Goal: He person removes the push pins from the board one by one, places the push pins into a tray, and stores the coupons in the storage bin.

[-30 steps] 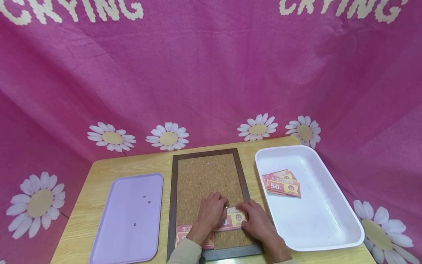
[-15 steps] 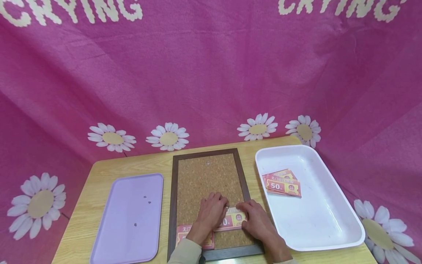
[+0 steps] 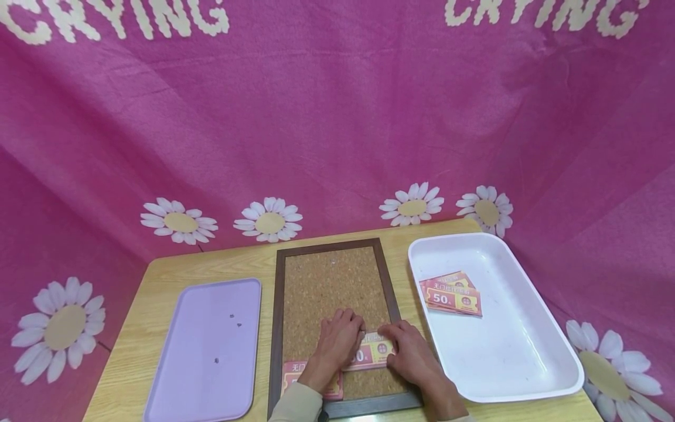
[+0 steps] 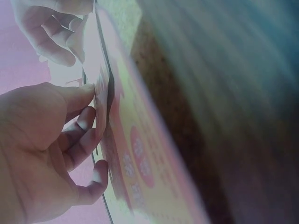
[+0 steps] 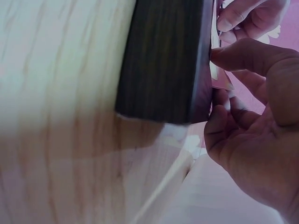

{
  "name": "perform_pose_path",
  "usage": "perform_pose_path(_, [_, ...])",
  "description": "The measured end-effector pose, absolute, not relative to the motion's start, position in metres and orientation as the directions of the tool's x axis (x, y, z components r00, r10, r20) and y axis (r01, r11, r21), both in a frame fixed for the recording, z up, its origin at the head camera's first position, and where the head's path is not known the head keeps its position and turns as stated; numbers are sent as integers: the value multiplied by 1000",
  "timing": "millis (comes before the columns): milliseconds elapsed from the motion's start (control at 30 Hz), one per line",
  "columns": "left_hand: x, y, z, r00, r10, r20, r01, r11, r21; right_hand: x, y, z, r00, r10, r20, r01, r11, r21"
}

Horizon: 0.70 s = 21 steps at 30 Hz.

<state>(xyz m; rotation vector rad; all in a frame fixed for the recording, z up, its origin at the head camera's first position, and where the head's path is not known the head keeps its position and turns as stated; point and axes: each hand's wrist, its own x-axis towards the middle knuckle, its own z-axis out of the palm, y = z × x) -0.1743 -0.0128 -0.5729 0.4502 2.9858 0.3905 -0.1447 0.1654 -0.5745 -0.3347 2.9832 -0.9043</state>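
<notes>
A red and yellow coupon (image 3: 374, 354) lies across the lower right of a brown-framed corkboard (image 3: 332, 293). My left hand (image 3: 340, 341) covers its left part, thumb and curled fingers bent against it. At its right end, my right hand (image 3: 415, 355) pinches the edge; the right wrist view shows the coupon's corner (image 5: 221, 83) between thumb and fingers. A tiny shiny spot shows at the left fingertips. Another coupon (image 3: 293, 370) lies at the board's lower left, partly hidden under my left wrist; its print (image 4: 142, 158) fills the foreground of the left wrist view.
Left of the board is a purple tray (image 3: 205, 387) with a few small pins (image 3: 232, 316). To the right, a white plastic tub (image 3: 519, 351) holds several fanned coupons (image 3: 452, 296). A small clear pin (image 3: 333, 262) sits near the board's top. Pink cloth (image 3: 337, 146) hangs behind the table.
</notes>
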Motion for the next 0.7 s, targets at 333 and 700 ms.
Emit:
perform_pose_path(333, [-175,-15,-573,-942,335,7,324,904,279,-144,164,-572,-978,-202,58,-201,818,-539])
perform_pose_path(700, [-175,-15,-574,-940,341,5,330,907,260,-143,161,-567,-978,-206,31,-188,805,-563])
